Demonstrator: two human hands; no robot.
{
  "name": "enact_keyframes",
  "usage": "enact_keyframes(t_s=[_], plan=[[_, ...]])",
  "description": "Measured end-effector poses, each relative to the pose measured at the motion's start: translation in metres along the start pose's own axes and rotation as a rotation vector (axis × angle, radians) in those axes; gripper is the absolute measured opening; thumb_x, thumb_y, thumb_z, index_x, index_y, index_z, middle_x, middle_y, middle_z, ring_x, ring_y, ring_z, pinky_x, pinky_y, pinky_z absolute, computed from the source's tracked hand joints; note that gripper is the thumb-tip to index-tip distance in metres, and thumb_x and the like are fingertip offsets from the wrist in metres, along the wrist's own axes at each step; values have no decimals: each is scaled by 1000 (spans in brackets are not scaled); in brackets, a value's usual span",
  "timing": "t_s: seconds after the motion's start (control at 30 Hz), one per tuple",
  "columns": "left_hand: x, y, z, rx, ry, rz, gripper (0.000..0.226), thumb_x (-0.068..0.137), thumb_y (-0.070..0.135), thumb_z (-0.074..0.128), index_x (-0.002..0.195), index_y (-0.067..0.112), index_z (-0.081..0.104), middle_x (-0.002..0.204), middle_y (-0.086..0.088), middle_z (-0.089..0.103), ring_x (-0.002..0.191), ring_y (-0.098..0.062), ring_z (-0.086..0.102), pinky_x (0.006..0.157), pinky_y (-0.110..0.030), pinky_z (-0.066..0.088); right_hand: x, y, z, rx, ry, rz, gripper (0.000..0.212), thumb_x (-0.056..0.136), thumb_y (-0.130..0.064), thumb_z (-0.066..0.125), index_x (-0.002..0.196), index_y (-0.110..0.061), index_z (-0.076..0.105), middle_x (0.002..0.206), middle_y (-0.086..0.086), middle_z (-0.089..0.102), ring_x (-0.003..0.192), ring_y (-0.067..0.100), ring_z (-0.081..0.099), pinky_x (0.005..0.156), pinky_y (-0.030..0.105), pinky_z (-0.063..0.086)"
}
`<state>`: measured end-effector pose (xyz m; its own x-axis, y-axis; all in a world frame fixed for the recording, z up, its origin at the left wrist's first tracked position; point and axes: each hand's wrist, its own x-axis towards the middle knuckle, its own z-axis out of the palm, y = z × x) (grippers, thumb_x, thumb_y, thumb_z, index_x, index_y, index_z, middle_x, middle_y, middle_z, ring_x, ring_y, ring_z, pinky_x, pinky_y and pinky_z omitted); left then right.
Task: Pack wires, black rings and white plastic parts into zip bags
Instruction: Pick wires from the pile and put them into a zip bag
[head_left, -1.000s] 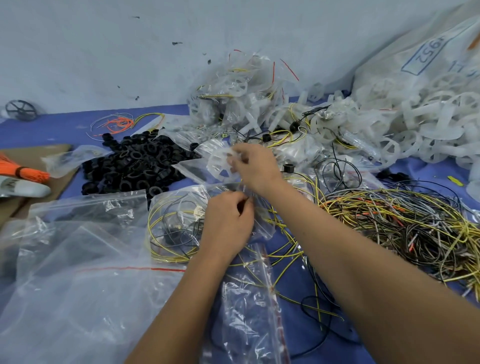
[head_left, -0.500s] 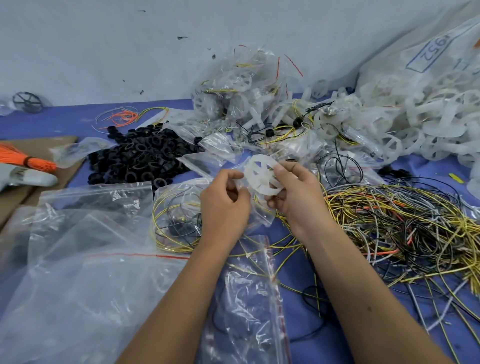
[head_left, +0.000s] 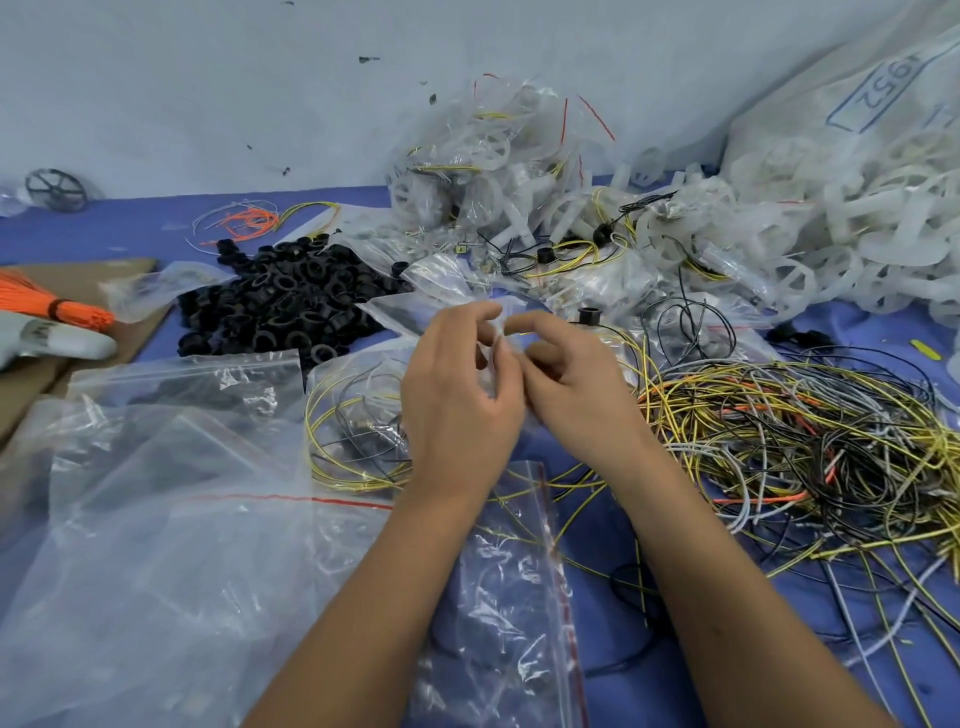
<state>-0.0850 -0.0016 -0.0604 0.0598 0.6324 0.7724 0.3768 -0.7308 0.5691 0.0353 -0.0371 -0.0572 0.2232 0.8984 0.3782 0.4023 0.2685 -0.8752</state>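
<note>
Blue cloth covers the tabletop (head_left: 156, 228), and I see my two bare hands meeting at its middle. My left hand (head_left: 457, 395) and right hand (head_left: 571, 384) each have a pinching grip, fingers curled, on the top edge of a small clear zip bag (head_left: 358, 415) that holds coiled yellow and black wire. A white plastic part may sit between my fingertips, but I cannot tell. A heap of black rings (head_left: 280, 306) lies just behind and left of my hands. A tangle of loose wires (head_left: 779, 447) spreads out to the right. White plastic parts (head_left: 831, 244) pile up at the far right. Empty zip bags (head_left: 156, 519) lie flat at the near left.
</note>
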Motion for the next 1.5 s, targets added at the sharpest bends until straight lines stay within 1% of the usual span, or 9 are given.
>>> enact_keyframes(t_s=[0.2,0.33,0.43,0.63,0.9,1.03,1.17,1.33,1.5], plan=[[-1,4,-3,-12,68,57,15,88,-1,69,100,7,67,91,-2,64,76,-6,50,74,-8,37,0,-3,0,196,-172,65,37,86,1,64,120,-14,65,93,15,77,89,39,72,81,56,53],[-1,5,-4,-44,75,91,13,87,-3,68,97,6,70,88,-4,63,73,-6,48,72,-9,37,0,-4,-2,163,-169,-14,19,84,-1,62,89,-15,74,72,-4,74,63,6,63,56,26,45],[1,4,-6,-51,104,77,11,88,-4,69,95,4,71,88,-5,65,73,-6,48,72,-11,37,-1,-8,1,223,-270,-49,33,92,13,55,86,-15,72,72,-15,70,67,-6,59,61,10,43],[-1,8,-4,-55,92,91,11,86,-6,72,93,3,72,87,-6,65,75,-10,52,73,-9,36,-4,-10,4,171,-329,-32,45,80,29,47,79,-12,66,74,-14,66,74,-2,56,67,15,46],[-8,14,3,-88,41,120,16,82,-12,73,93,0,73,89,-7,67,81,1,46,80,-6,35,-5,-4,7,-177,-302,-84,30,83,-4,44,76,-32,50,73,-15,56,74,0,48,62,34,45],[-8,16,2,-79,28,124,16,83,-12,73,94,0,73,90,-7,68,79,-8,55,79,-7,36,-5,-4,10,-187,-290,-49,12,89,4,50,83,-4,57,82,17,61,79,13,48,67,48,47],[-6,17,1,-63,44,121,12,85,-9,73,93,0,73,89,-7,67,80,-3,50,81,-6,35,-6,-4,8,-250,-231,-45,27,88,10,51,76,-13,57,74,6,62,75,10,49,61,41,46],[-6,18,1,-47,36,138,12,86,-8,71,95,-1,73,90,-9,67,82,-14,58,83,-7,36,0,4,5,-217,-194,38,8,85,11,53,80,10,59,78,32,62,73,18,44,62,55,49],[-5,23,-1,-51,40,126,14,85,-10,70,96,-2,73,92,-10,68,85,-15,59,84,-8,39,-4,-5,10,75,-217,26,18,93,15,47,82,5,56,74,3,56,74,5,48,59,29,43]])
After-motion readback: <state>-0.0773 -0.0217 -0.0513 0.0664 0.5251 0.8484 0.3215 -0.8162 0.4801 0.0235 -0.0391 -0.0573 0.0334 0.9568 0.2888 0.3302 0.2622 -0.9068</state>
